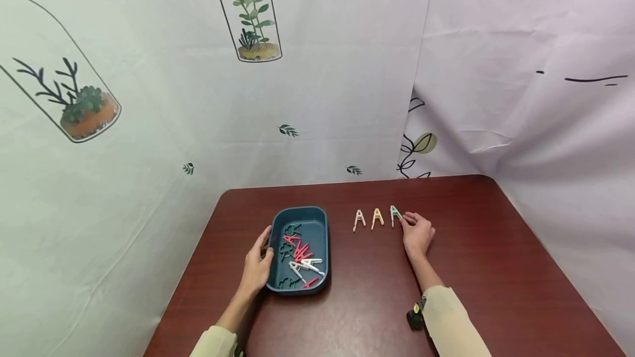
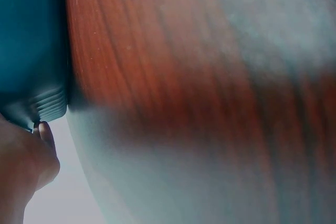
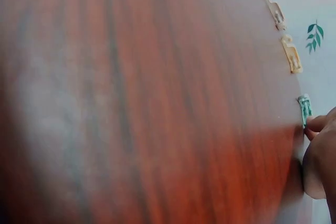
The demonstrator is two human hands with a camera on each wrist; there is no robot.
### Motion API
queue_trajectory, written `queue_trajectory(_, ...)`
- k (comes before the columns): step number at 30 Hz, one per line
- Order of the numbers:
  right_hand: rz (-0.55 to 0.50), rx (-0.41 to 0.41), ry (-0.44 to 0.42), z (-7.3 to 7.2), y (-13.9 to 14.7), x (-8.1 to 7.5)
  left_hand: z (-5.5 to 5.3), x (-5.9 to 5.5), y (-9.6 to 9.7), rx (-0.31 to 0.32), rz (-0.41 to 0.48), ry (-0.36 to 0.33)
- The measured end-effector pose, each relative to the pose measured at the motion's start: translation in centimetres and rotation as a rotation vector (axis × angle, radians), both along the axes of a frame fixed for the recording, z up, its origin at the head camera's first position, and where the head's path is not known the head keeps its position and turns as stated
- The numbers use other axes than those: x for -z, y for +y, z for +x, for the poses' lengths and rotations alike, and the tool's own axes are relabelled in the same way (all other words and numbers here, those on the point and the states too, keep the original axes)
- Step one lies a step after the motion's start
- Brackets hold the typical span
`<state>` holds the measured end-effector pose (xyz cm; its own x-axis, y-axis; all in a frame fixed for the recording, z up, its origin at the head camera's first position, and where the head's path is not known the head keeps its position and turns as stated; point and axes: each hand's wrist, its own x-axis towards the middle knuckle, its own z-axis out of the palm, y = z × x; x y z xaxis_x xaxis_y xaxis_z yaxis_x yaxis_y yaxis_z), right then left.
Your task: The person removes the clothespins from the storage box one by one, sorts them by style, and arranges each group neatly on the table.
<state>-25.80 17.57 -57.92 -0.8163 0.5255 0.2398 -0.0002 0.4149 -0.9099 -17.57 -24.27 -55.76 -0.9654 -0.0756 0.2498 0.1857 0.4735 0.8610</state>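
Observation:
My right hand (image 1: 418, 234) pinches one leg of a mint-green clothespin (image 1: 394, 214) at the right end of a short row on the table. Left of it lie a yellow clothespin (image 1: 377, 217) and a pale pink clothespin (image 1: 359, 219), all with their legs toward me. My left hand (image 1: 257, 265) grips the left side of a dark blue plastic bin (image 1: 323, 225), thumb at the rim. Inside the bin are red clothespins (image 1: 301, 251), white clothespins (image 1: 311, 265) and dark green ones (image 1: 286, 250). In the right wrist view, fingertips meet the end of the green clothespin (image 3: 305, 109).
The reddish-brown wooden table (image 1: 367, 302) has rounded far corners. Behind it hangs a white cloth (image 1: 322, 98) printed with plants, rising from the far edge. A small black device (image 1: 414, 317) is strapped at my right wrist.

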Motion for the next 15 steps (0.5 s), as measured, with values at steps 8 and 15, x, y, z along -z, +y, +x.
queue_trajectory(8, -0.001, 0.029, -0.009, 0.12, -0.11, 0.22, 0.01, 0.02, -0.07, 0.007, 0.011, 0.009)
queue_trajectory(15, -0.001, 0.04, 0.007, 0.25, -0.16, 0.39, 0.12, -0.08, 0.02, 0.0, 0.011, 0.002)
